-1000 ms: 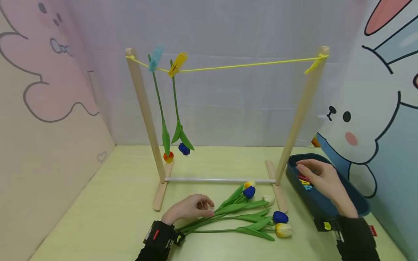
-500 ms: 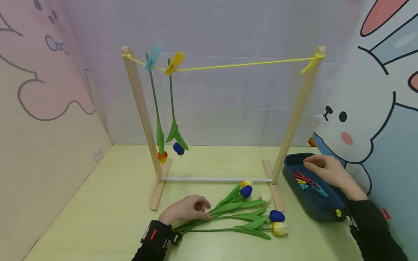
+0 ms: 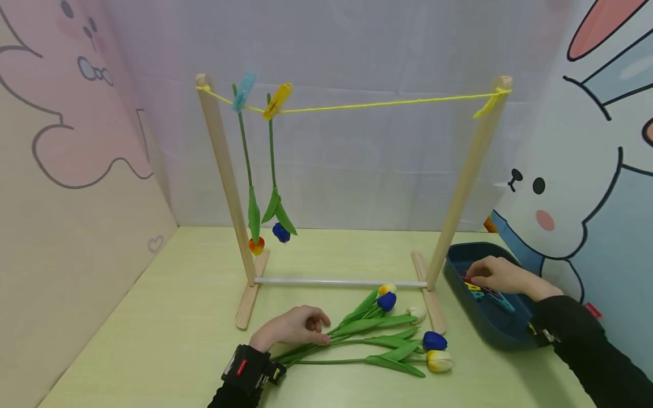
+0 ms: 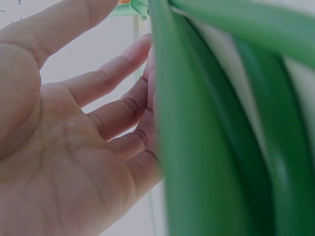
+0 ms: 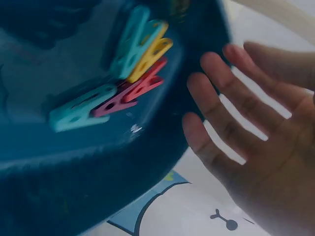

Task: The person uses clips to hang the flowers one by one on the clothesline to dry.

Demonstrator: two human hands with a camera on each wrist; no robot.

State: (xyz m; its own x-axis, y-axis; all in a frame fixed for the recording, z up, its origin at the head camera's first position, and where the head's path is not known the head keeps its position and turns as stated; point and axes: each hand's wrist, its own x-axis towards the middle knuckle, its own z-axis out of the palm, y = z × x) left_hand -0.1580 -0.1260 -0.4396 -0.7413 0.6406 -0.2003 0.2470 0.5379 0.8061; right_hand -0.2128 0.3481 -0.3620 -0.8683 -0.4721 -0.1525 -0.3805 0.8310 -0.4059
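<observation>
On the pale green table (image 3: 178, 317), spread right hand (image 3: 497, 276) should pinch one clothespin (image 5: 129, 93) at three o'clock; relaxed left hand (image 3: 293, 327) steadies tulip stems (image 3: 326, 343).

Two tulips (image 3: 265, 170) hang from two pegs (image 3: 260, 99); five tulips (image 3: 388, 334) lie below.

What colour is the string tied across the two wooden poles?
The string is yellow, clearest in the head view.

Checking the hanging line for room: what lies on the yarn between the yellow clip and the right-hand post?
Nothing: from the yellow clip to the right post the yellow yarn runs bare, as the head view shows.
</observation>
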